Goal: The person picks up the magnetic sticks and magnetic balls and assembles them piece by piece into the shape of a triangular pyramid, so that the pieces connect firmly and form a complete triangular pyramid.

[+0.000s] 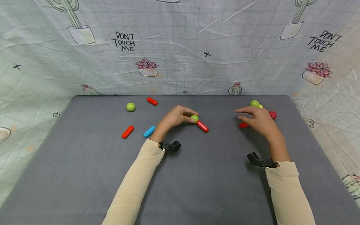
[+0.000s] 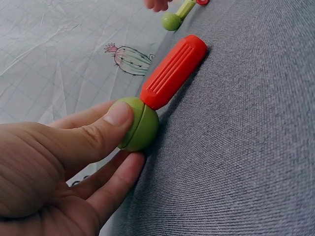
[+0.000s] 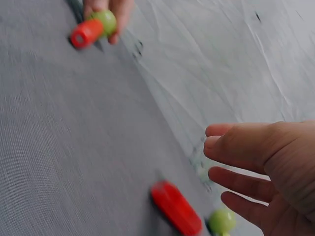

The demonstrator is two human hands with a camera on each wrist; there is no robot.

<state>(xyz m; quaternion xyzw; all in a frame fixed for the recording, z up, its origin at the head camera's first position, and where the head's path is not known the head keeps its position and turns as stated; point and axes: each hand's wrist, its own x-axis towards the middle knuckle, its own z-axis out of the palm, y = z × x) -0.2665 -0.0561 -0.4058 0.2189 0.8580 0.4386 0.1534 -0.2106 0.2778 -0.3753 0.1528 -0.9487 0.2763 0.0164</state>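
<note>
Thumb and fingers of my left hand pinch a green ball near the middle of the table. A ribbed red rod extends from the ball toward the right, its end against it. My right hand is over the right side of the table, fingers spread and relaxed, with nothing between them. Close below its fingers lies another red rod. Beyond that hand are a second green ball, a yellow-green rod partly hidden by the hand, and a red ball.
On the left of the grey table lie a green ball, a red rod, another red rod and a blue rod beside the left wrist. A printed cloth hangs behind the table's back edge.
</note>
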